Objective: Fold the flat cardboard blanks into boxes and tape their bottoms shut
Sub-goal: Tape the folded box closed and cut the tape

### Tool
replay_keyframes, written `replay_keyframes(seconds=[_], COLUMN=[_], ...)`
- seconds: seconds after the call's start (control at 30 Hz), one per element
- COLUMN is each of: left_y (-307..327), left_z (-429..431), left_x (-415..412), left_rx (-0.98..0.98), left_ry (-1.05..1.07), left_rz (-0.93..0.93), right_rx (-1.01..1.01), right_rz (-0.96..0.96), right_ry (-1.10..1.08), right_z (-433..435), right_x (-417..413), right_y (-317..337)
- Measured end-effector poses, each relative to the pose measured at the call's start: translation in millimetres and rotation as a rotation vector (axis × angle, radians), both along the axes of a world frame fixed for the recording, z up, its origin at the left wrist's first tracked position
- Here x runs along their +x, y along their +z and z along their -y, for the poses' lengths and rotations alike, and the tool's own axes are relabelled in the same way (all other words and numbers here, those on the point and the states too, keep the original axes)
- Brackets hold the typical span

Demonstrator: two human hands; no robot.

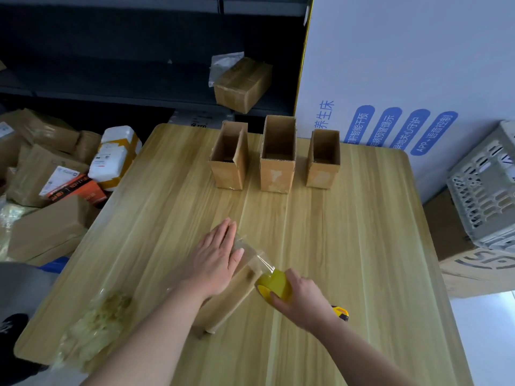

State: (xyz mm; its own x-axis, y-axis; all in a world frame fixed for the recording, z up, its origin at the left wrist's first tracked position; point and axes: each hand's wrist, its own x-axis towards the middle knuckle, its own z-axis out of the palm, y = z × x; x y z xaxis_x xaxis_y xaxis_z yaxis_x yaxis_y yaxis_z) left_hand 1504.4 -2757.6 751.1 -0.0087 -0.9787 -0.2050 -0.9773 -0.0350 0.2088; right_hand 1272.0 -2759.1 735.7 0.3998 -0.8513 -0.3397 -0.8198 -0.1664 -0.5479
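A folded cardboard box [223, 299] lies on its side near the front of the wooden table [362, 246]. My left hand [214, 257] presses flat on its far end with straight fingers. My right hand [301, 299] grips a yellow tape roll [274, 284] just right of the box. A clear strip of tape [255, 253] stretches from the roll over the box end, under my left fingers. Three open boxes stand upright in a row at the back: left [229, 157], middle [278, 156], right [323, 160].
A yellow-and-black utility knife [341, 313] lies behind my right wrist. A heap of crumpled used tape [94, 330] sits at the table's front left. Parcels and cartons [50, 174] pile up left of the table; a grey crate [485, 188] on cartons stands at right.
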Motion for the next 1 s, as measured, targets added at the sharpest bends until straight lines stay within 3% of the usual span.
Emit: replay_keyframes(seconds=[0.2,0.3,0.47,0.6,0.67,0.8,0.87,1.0], left_y=[1.9,15.7,13.0,-12.7,-14.5,-16.4,-17.5,-20.0], left_z=[10.4,2.0,-44.4,-83.4,-88.6,-71.3,-58.0,-41.2], left_x=[9.9,1.8,-15.5,-21.7,-33.2,-66.0,-80.4,-91.6], left_rx=[-0.002,-0.246,-0.650,-0.537,-0.289,0.153,0.244,0.206], left_ry=[-0.065,-0.073,-0.142,-0.377,-0.180,0.604,0.830,1.137], left_rz=[0.008,0.110,0.033,0.026,-0.163,-0.760,-1.105,-1.369], right_rx=[0.036,0.037,0.048,0.056,0.055,0.060,0.054,0.085], right_rz=[0.053,0.081,0.069,0.093,0.104,0.134,0.143,0.147], right_ry=[0.039,0.021,-0.007,-0.006,-0.014,-0.015,-0.007,0.017], right_z=[-4.4,-4.2,-9.3,-15.6,-18.2,-20.2,-19.8,-18.0], right_x=[6.3,4.2,3.5,3.2,5.0,8.3,8.3,4.7], right_y=[-5.8,-4.6,-5.3,-7.4,-7.0,-4.5,-5.5,-10.7])
